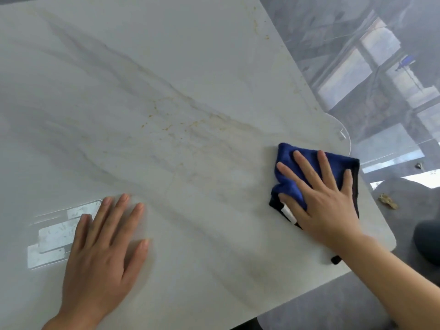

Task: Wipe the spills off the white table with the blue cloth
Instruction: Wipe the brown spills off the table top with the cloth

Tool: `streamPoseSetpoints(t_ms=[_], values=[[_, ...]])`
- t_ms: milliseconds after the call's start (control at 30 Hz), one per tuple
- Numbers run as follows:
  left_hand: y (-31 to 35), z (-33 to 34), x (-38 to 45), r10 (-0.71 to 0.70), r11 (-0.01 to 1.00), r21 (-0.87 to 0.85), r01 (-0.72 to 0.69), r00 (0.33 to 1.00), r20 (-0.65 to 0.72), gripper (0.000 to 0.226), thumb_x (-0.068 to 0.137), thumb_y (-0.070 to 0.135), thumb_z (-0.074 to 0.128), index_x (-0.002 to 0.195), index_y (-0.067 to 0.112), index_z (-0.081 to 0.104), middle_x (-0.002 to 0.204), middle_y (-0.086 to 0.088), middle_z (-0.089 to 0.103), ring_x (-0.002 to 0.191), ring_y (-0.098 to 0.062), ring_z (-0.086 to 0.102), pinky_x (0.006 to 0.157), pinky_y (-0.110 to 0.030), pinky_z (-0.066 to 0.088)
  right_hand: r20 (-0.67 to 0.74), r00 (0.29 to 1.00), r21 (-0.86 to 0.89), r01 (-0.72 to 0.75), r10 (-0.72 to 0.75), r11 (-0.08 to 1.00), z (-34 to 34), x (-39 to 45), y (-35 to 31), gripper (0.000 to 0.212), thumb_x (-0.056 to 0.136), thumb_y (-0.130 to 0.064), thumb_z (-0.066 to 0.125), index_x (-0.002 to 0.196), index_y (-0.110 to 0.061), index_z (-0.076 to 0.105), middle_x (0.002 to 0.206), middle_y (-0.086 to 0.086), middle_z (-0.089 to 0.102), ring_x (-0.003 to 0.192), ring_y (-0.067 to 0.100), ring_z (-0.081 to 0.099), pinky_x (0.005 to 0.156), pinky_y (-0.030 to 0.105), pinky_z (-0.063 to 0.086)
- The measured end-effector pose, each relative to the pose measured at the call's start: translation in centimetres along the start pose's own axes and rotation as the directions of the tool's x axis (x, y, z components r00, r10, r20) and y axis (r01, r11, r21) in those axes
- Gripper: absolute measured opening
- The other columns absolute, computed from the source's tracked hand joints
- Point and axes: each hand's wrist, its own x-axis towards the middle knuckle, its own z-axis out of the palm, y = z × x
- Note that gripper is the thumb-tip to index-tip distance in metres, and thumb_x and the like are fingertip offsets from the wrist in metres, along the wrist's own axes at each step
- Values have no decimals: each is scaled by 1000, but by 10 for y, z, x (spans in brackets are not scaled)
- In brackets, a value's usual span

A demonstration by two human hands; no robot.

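We press our right hand, fingers flat, on the folded blue cloth for scrubbing pressure; left hand, spread flat, braces us on the white marble worktop; yellow spill specks await.

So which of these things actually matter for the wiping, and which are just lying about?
Part of the job:
blue cloth, pressed flat under the right hand
white table
yellowish spills mid-table
left hand, flat on the table

Just lying about:
brownish scrap on the grey floor
dark rounded object at the right edge

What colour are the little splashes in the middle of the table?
The splashes are yellowish-orange, speckled across the white table; the head view shows them.
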Motion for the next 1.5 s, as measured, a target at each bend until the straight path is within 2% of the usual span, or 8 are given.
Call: streamPoseSetpoints(t_ms=[100,200,300,433,767,1033,1267,1500], values=[[0,1,-1,2,1000,9,-2,1000,-9,64,93,52,16,136,13,42,146,-9,37,138,-23,23,110,-43,14,13,988,53,-155,154,987,8,-23,15,56,77,-70,0,130,-59,-13,147,-22,-15,143,20,-16,110,64,0],[-1,1,-1,-2,1000,9,3,1000,-13,64,93,52,15,137,14,41,146,-9,37,138,-23,23,109,-46,17,-8,989,79,-145,146,986,12,-65,-2,63,83,-69,10,143,-48,11,152,-11,9,144,31,2,102,73,14],[-1,2,-1,4,1000,13,-4,1000,-13,63,93,52,15,137,14,41,146,-9,37,138,-23,22,111,-42,13,-82,991,46,111,-107,993,18,-97,-51,58,79,-63,36,130,-37,41,143,4,40,136,39,20,91,74,26],[1,1,-1,-4,1000,13,4,1000,-26,64,93,53,16,137,14,41,146,-9,36,137,-23,23,110,-43,13,-111,889,-21,444,-443,896,33,-98,-124,56,73,-64,46,126,-45,48,142,-4,44,130,45,38,91,71,28],[3,-1,-3,-16,1000,14,16,1000,-6,65,93,54,14,137,14,41,147,-8,34,139,-21,20,113,-38,9,-76,991,10,110,-109,994,21,-76,-71,61,79,-61,40,136,-38,40,148,-2,36,138,42,23,93,76,24],[2,1,0,-14,1000,17,15,1000,-11,65,92,55,15,137,14,42,147,-7,35,139,-25,21,112,-37,10,-126,883,16,458,-453,889,34,-91,-133,52,79,-62,43,129,-48,43,143,-10,44,133,38,35,86,78,29],[4,0,0,-15,1000,-6,15,1000,-7,69,92,57,12,136,14,44,145,-8,37,137,-25,22,113,-34,7,-37,997,27,64,-63,998,5,-44,-42,55,83,-56,34,133,-37,46,144,-5,43,134,38,35,91,73,28],[7,-3,0,-25,1000,11,25,1000,5,70,92,56,12,135,11,45,145,-10,38,136,-25,23,112,-36,10,76,972,78,-227,221,971,8,-79,28,54,87,-67,6,137,-49,-6,148,-18,-11,141,20,-17,110,65,7]])
